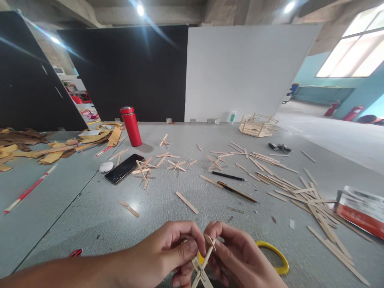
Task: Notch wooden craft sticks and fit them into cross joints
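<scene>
We see pale, matt wood in the crossed sticks and the loose sticks. Our desk looks finely streaked, with a slight sheen. The red flask is smooth and glossy, the phone has shiny dark glass, and we take the yellow handle for smooth plastic
</scene>
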The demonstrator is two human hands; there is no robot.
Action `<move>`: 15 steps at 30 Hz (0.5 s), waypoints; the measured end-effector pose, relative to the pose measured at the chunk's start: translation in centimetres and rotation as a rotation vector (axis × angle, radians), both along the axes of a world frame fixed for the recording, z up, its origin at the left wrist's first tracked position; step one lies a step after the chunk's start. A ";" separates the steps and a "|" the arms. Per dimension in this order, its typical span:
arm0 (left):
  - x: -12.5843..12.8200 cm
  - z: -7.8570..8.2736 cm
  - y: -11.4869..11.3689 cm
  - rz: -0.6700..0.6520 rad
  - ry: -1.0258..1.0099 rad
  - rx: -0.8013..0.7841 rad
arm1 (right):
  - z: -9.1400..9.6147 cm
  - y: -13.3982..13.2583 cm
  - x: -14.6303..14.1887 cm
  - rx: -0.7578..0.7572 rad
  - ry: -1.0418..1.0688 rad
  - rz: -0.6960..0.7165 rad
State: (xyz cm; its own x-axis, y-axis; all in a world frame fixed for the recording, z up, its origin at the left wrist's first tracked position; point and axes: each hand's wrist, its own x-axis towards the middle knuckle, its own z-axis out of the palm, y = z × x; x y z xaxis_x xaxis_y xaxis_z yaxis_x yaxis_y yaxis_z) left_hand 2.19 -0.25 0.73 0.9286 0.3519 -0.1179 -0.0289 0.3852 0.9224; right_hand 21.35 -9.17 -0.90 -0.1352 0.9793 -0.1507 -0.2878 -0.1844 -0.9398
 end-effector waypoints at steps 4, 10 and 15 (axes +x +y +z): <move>0.0 -0.4 -0.1 0.010 -0.022 -0.044 | 0.0 0.1 0.1 0.037 0.006 0.019; 0.7 -1.1 0.3 0.086 -0.110 -0.206 | 0.0 -0.2 -0.1 0.006 0.087 -0.086; 0.9 -1.2 0.7 0.115 -0.077 -0.175 | 0.3 -0.1 0.1 0.039 0.031 -0.128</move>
